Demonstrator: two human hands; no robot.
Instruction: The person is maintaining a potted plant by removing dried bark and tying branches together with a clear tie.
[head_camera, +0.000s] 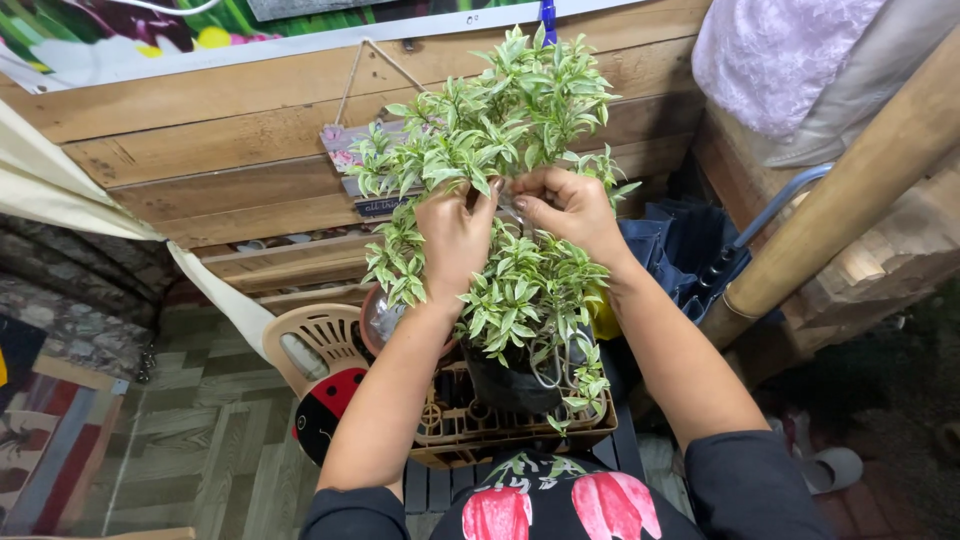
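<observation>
Green-and-cream variegated foliage fills the centre of the head view, borne by a potted plant (500, 200) whose black pot (510, 385) stands in a tan slatted plastic basket (470, 430). At the far left, a pale curtain (60, 190) and a wood-patterned floor (200, 430) are seen, followed by a cream plastic chair (315, 335) and a red-and-black ladybird toy (325, 405) just beside the basket. The left hand (455, 235) is raised into the leaves at mid-height of the plant, its fingers curled loosely among the stems; whether a stem is actually pinched in this grip cannot be told, since the fingertips are hidden by foliage. Just to its right, nearly touching it, the right hand (570, 210) is held at the same height, with thumb and forefinger closed on something small and pale at the plant's central stem; its exact nature is too small to be made out. The long axis of the plant runs upward and away from the person, from pot to crown, and both hands are met across it near its middle, well above the pot. A horizontal plank wall (220, 150) stands behind, with a small hanging sign (350, 160) partly covered by leaves. At the right, dark blue cloth (680, 250) and a slanting wooden pole (850, 190) are shown.
</observation>
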